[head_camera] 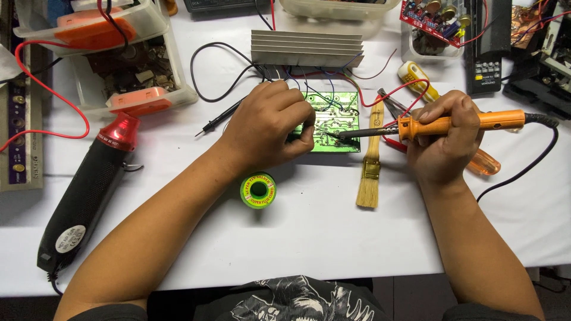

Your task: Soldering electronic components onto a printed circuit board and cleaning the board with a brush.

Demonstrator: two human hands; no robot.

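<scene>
A: Head view, looking straight down. A green circuit board [331, 122] is seen lying flat on the white desk [309, 232], just in front of a finned aluminium heat sink [306, 49], to which it is joined by thin wires.

B: And the hands?

A: The left hand [267, 125] is curled closed over the board's left edge, fingertips pinched together right on it. Whether anything thin is held between them cannot be told. The right hand [443, 139] is wrapped firmly around the orange handle of a soldering iron [428, 126], held nearly level, its dark tip brought onto the board near the centre.

B: What is laid out around them?

A: 1 flat paintbrush [370, 159] with a wooden handle is placed just right of the board, bristles toward the person. A green spool of solder [258, 190] is set near the left wrist. A black heat gun [89, 187] with a red nozzle collar is stretched out well to the left. A black probe lead [221, 119] is lying just left of the left hand.

B: Behind the right hand?

A: Pliers [392, 107] and a yellow-handled screwdriver [417, 78] are spotted there, with red wire looped across them. Clear plastic boxes of parts [128, 65] are stacked at the far left.
</scene>
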